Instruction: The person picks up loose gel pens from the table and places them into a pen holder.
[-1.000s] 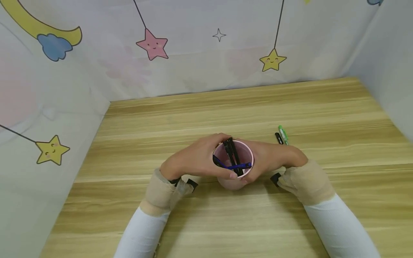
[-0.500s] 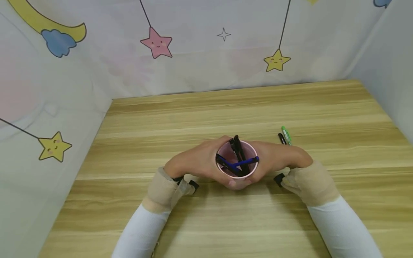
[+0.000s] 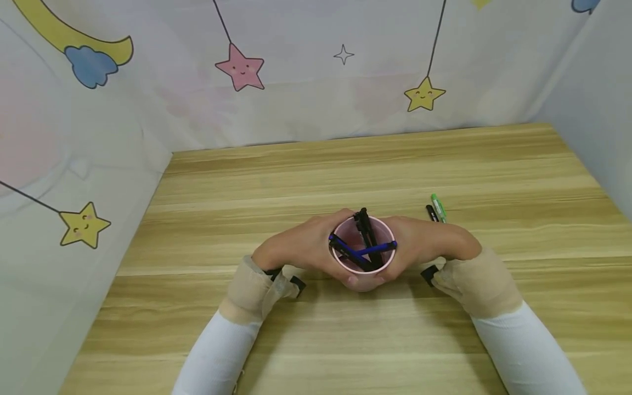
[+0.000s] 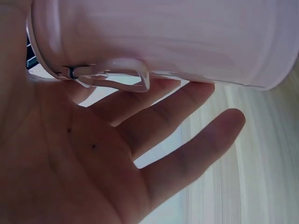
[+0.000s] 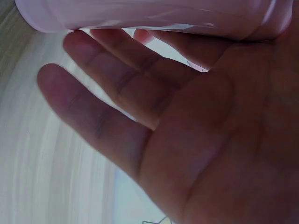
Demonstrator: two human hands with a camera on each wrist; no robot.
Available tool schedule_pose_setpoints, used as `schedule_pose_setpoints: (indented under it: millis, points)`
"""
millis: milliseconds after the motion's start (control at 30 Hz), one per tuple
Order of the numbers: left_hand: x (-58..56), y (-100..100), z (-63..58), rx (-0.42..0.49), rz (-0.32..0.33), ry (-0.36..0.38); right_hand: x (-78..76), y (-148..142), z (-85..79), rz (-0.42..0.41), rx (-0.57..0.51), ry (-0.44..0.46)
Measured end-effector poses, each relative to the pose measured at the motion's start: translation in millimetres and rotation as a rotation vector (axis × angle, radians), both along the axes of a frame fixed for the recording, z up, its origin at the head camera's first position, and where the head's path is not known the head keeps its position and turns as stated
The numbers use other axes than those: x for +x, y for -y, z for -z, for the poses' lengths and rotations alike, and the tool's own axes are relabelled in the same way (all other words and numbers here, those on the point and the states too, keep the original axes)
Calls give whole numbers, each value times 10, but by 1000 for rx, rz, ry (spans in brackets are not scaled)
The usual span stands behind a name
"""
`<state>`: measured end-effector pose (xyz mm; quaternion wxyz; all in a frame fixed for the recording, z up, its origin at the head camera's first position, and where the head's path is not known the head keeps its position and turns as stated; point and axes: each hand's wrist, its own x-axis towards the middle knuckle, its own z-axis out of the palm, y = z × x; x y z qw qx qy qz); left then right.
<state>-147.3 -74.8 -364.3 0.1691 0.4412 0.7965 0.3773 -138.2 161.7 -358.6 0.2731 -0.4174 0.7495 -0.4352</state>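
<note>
A pink cup (image 3: 365, 283) stands upright in the middle of the table, several pens inside it. Black pens (image 3: 366, 230) lean to its far rim; a blue pen (image 3: 377, 249) slants to the right, and a dark blue-and-black pen (image 3: 348, 252) leans left. From the left my left hand (image 3: 301, 244) grips the cup, and my right hand (image 3: 429, 238) grips it from the right, thumbs close together in front. In the left wrist view a small loop (image 4: 140, 77) sticks out of the cup's wall beside the palm. The little finger (image 5: 88, 112) in the right wrist view is off the cup.
Behind the right hand, a green pen (image 3: 438, 206) and a black pen (image 3: 432, 213) lie side by side on the wooden table (image 3: 296, 181). A printed cloth (image 3: 296, 109) rises at the table's back edge, with cloth also at both sides.
The view has shifted slightly. Inside the cup the pens have shifted, a dark one now leaning on the left rim. My left thumb has slid lower on the cup's front. The last half second shows little movement.
</note>
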Motion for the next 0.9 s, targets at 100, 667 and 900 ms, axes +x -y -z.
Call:
schedule_pose_setpoints:
  millis: [100, 667, 900]
  points:
    - [-4, 7, 13, 9, -1, 8, 1, -6, 4, 16, 24, -22]
    - [80, -9, -115, 65, 50, 106, 108, -68, -101, 186, 246, -97]
    - [58, 14, -58, 28, 35, 107, 116, -129, -134, 244, 297, -58]
